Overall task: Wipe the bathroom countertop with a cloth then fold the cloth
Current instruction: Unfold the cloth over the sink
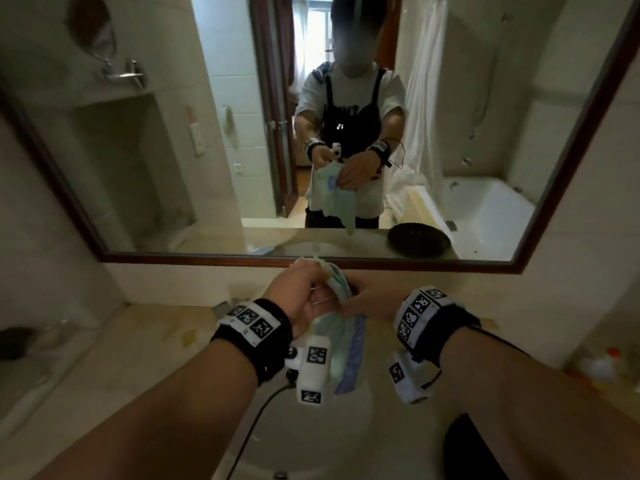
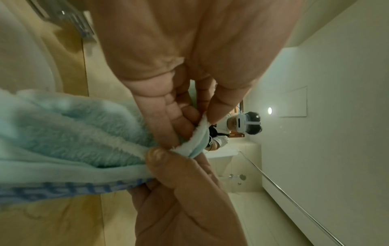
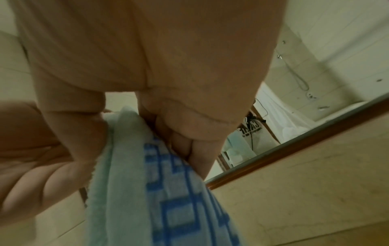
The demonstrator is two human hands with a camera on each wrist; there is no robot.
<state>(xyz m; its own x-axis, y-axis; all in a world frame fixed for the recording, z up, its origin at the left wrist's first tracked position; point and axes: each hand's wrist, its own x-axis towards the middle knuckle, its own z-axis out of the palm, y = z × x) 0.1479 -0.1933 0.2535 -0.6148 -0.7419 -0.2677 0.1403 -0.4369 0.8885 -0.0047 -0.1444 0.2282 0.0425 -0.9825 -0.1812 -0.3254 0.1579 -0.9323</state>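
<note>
A pale green fluffy cloth (image 1: 341,336) with a blue patterned band hangs in the air above the sink, bunched at its top. My left hand (image 1: 303,292) pinches the cloth's upper edge (image 2: 195,141) between thumb and fingers. My right hand (image 1: 372,299) grips the same top part from the other side, fingers curled round the cloth (image 3: 134,166). Both hands are close together, just below the mirror's frame. The beige countertop (image 1: 138,344) lies below them.
A wide mirror (image 1: 173,133) with a dark wooden frame covers the wall ahead. The white sink basin (image 1: 311,438) sits under my hands. A dark round object (image 1: 14,341) is at the counter's left and small bottles (image 1: 602,367) at the right. A black cable (image 1: 256,420) trails from my left wrist.
</note>
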